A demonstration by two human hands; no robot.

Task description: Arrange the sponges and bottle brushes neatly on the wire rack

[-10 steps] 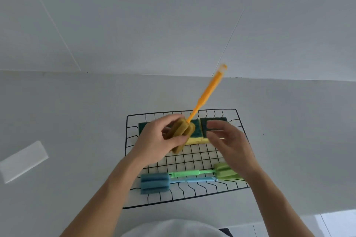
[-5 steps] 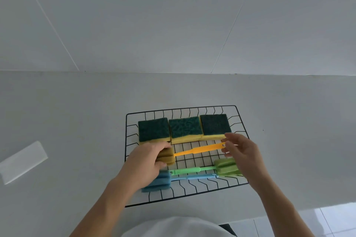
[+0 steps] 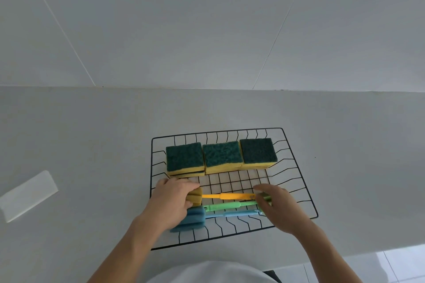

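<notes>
The wire rack (image 3: 296,169) was a shallow black basket of thin metal rods, its floor a square grid and its walls splayed outward, sitting on the matte grey table (image 3: 92,145). Along its far side lay three sponges in a row, edge to edge: the left sponge (image 3: 184,156), the middle sponge (image 3: 222,154) and the right sponge (image 3: 258,150), each with a coarse dark green scouring top over soft yellow foam.

Nearer to you, three bottle brushes lay side by side across the rack floor, their slim plastic handles roughly parallel. The orange brush (image 3: 230,196) had a ribbed mustard foam head at its left end, the green brush (image 3: 232,205) lay just in front of it, and the blue brush (image 3: 193,218) showed a chunky ribbed blue foam head at the left.

Your left hand (image 3: 171,202) was curled palm down around the orange brush's foam head, fingers closed on it. Your right hand (image 3: 279,210) lay palm down over the right ends of the handles, fingers loosely bent; whether it gripped anything I could not tell.

A flat, pale rectangular piece (image 3: 27,195) lay on the table well to the left.
</notes>
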